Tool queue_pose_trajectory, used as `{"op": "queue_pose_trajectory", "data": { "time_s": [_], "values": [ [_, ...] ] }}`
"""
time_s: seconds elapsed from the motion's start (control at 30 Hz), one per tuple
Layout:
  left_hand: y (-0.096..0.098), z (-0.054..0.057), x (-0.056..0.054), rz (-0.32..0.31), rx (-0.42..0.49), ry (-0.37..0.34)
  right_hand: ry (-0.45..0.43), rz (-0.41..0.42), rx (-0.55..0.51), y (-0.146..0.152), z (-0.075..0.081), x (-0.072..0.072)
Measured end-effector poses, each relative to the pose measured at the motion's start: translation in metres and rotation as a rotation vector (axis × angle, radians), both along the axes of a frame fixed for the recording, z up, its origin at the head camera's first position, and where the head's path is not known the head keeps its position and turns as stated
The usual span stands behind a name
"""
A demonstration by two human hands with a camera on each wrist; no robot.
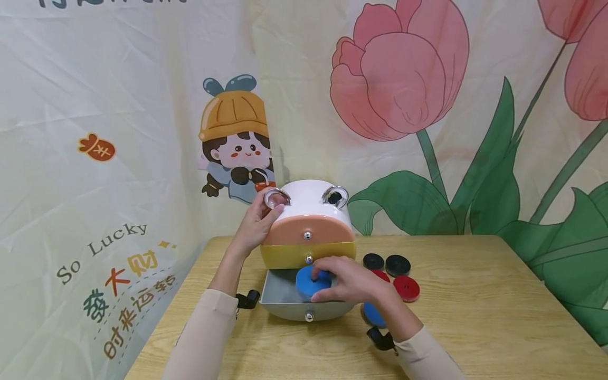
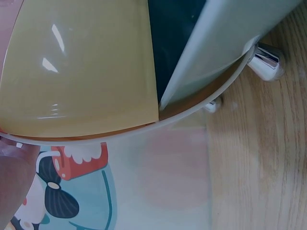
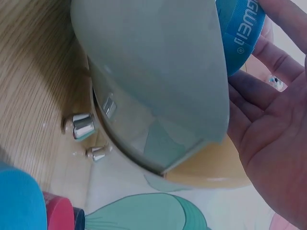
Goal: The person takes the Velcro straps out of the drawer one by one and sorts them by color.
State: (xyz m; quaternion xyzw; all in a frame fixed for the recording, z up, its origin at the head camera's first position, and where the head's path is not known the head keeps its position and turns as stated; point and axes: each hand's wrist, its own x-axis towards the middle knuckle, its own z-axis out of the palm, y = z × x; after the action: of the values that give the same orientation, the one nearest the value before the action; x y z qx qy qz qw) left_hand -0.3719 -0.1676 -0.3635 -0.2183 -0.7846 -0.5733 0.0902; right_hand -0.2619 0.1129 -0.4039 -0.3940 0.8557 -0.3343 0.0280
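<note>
A small frog-shaped drawer box (image 1: 304, 199) with a white top and two chrome rings stands on the table. Its bottom grey drawer (image 1: 277, 312) is pulled out, while the orange drawer and yellow drawer (image 1: 285, 255) are closed. My left hand (image 1: 252, 227) holds the box's upper left side, thumb near the ring. Over the grey drawer, my right hand (image 1: 350, 281) grips a blue roll of tape (image 1: 306, 286) between thumb and fingers. White lettering shows on that roll's edge in the right wrist view, beside the drawer's rim.
Right of the box lie more rolls: two black rolls (image 1: 398, 265), two red rolls (image 1: 406, 288) and a blue roll (image 1: 374, 315), partly behind my right arm. The wooden table (image 1: 475, 316) meets a printed cloth backdrop (image 1: 304, 105) behind the box.
</note>
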Motion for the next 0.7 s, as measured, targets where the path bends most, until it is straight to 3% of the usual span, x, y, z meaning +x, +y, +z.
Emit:
{"op": "queue_pose_trajectory", "data": {
  "time_s": [0.57,0.7],
  "values": [
    [0.002,-0.002,-0.001,0.003,0.004,0.005,-0.12,-0.119,-0.081,0.062,0.001,0.003],
    [0.002,0.0,-0.001,-0.006,0.011,0.008,-0.103,-0.136,-0.068,0.086,0.002,0.003]
  ]
}}
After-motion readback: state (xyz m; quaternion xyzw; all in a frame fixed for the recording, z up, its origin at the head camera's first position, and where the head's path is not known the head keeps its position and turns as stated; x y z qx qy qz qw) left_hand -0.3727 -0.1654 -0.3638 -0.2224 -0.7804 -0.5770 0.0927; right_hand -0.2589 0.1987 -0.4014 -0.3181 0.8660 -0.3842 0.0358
